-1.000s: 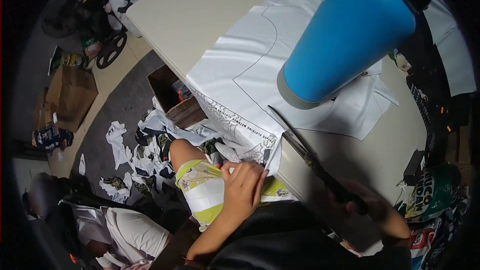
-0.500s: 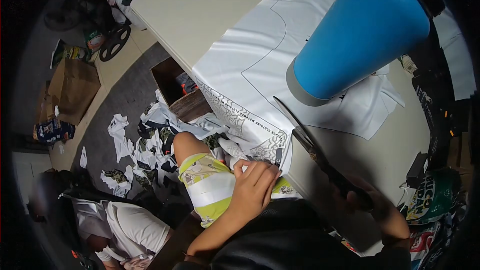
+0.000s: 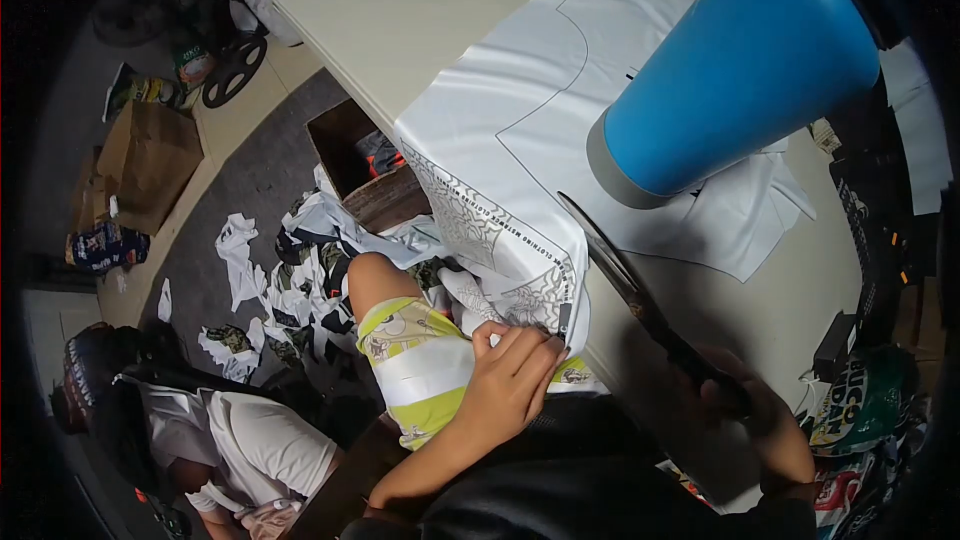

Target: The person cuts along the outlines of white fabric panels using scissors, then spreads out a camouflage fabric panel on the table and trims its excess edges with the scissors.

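- Left hand (image 3: 512,380): fingers curled and nearly closed, pinching the hanging edge of the white fabric (image 3: 520,165) near its printed border.
- Right hand (image 3: 752,408): partly in shadow, clenched around the handles of the scissors (image 3: 652,326); exact finger placement cannot be told.
- Scissors: located at the fabric's edge, over the table (image 3: 395,25), below the blue tumbler (image 3: 745,75) in view. Blades slightly parted.
- Orientation: tips point to the upper left of view, away from the wearer; long axis diagonal, handles lower right.
- Change from earlier frames: table, fabric and tumbler appear farther right and higher; both grips unchanged.
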Motion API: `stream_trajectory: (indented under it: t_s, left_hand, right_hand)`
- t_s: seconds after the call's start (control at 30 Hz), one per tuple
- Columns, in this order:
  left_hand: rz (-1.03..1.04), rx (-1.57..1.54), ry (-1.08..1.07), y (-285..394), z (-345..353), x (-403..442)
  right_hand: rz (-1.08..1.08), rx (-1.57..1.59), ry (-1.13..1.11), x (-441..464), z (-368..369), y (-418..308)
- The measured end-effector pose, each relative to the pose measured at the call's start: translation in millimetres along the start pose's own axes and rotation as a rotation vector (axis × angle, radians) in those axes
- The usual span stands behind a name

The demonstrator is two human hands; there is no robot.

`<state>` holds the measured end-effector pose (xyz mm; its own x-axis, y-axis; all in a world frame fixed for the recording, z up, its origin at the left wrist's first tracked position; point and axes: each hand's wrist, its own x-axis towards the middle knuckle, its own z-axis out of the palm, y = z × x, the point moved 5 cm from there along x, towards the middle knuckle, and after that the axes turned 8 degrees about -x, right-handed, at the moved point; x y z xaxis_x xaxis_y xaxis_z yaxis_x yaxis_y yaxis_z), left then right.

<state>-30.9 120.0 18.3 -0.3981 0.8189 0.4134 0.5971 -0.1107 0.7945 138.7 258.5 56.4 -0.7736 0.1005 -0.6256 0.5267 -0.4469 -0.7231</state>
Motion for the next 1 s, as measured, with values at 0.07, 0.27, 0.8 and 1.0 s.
stream_trajectory:
  t_s: [0.07, 0.27, 0.8, 1.0]
  left_hand:
    - [-0.003, -0.006, 0.002, -1, 0, -2]
    - [0.006, -0.005, -0.037, -3, -3, -9]
    - [0.017, -0.035, -0.097, -8, -11, -13]
    - [0.018, -0.035, -0.125, -8, -7, -15]
  right_hand:
    - [0.012, 0.010, 0.003, 1, 0, 0]
    - [0.018, -0.019, -0.075, 5, -10, 6]
    - [0.050, -0.033, 0.023, 44, -1, -15]
    - [0.052, -0.053, 0.086, 39, -14, -3]
